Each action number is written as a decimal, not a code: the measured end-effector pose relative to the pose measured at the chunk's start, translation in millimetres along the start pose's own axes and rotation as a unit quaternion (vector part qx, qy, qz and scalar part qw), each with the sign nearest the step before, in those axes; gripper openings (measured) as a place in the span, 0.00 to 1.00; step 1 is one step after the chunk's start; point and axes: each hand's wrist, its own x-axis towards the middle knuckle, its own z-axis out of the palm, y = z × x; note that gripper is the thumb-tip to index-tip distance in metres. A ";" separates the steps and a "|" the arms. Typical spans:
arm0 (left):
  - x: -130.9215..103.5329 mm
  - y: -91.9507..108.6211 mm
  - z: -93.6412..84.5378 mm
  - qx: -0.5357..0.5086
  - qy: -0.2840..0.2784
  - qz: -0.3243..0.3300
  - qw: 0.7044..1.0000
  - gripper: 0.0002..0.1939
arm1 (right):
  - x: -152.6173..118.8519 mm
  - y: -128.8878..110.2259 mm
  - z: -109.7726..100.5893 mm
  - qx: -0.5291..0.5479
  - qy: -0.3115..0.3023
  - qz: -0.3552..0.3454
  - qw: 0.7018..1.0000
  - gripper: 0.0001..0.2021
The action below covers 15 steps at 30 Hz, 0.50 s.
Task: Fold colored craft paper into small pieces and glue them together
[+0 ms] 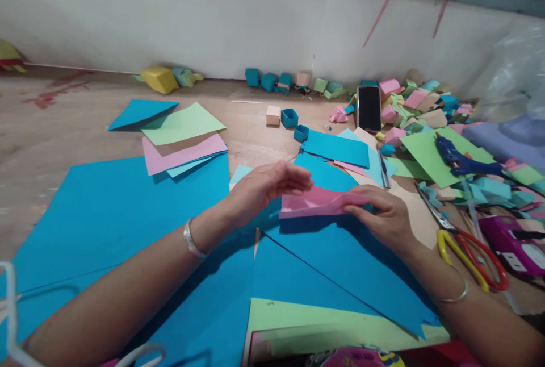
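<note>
A folded strip of pink paper (310, 207) is held just above blue sheets in the middle of the view. My right hand (378, 213) pinches its right end between thumb and fingers. My left hand (276, 185) is stretched out flat behind the strip's left end, fingers together and pointing right; whether it touches the paper I cannot tell. Large blue paper sheets (170, 213) lie beneath both arms. Beyond the hands is a torn-edged blue piece (336, 148) on top of other coloured papers.
Scissors (468, 253), a blue glue gun (460, 157) and a pen (383, 168) lie on the right. A phone (368, 108) leans by a heap of small paper boxes (417, 100). Folded sheets (183, 122) lie at the left; a purple extension socket (513, 242) sits far right.
</note>
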 end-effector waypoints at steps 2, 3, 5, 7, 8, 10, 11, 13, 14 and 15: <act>-1.4 3.0 1.8 -0.066 -0.104 -0.065 0.990 0.28 | 0.2 1.8 0.3 0.001 -0.044 -0.031 0.999 0.04; -2.6 4.8 3.3 -0.070 -0.141 -0.081 0.984 0.29 | 0.2 2.2 0.7 -0.005 -0.059 -0.038 0.998 0.04; -6.2 10.1 7.4 -0.040 -0.191 -0.089 0.977 0.28 | -0.1 2.2 1.3 -0.021 -0.064 -0.038 0.997 0.04; -10.8 16.7 12.5 0.027 -0.219 -0.081 0.972 0.28 | -0.7 1.6 1.7 -0.032 -0.049 -0.024 0.998 0.04; -13.0 19.5 15.3 0.076 -0.225 -0.065 0.969 0.30 | -1.1 1.3 1.9 -0.035 -0.039 -0.019 0.998 0.04; -16.7 22.2 20.5 0.199 -0.233 -0.018 0.952 0.34 | -2.0 0.6 2.7 -0.035 -0.019 -0.009 0.999 0.03; -18.1 21.4 22.9 0.270 -0.241 0.005 0.932 0.33 | -2.6 0.3 3.4 -0.031 -0.012 -0.006 0.999 0.03; -19.7 15.8 26.7 0.402 -0.243 0.036 0.882 0.21 | -3.5 -0.1 5.3 -0.022 -0.012 -0.002 1.000 0.03; -19.9 11.6 27.9 0.455 -0.231 0.044 0.859 0.12 | -3.9 -0.2 6.1 -0.020 -0.014 -0.001 1.000 0.03; -19.8 7.1 28.6 0.498 -0.207 0.051 0.841 0.07 | -4.2 -0.1 6.7 -0.020 -0.014 -0.001 1.000 0.04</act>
